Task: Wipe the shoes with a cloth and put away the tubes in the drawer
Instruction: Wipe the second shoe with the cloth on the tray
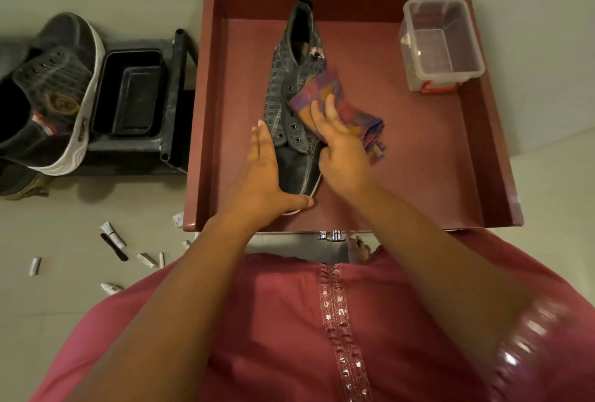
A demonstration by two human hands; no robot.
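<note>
One grey shoe [296, 105] lay mid-drawer [492, 157], toe toward the front edge. Right hand [341, 147] pressed a patterned cloth [351, 111] onto its laces, fingers extended. Left hand [264, 176] lay flat, steadying the toe. Tubes [112, 234] sat scattered on the floor. Risk: hard wiping could slide the shoe from that loose brace.
</note>
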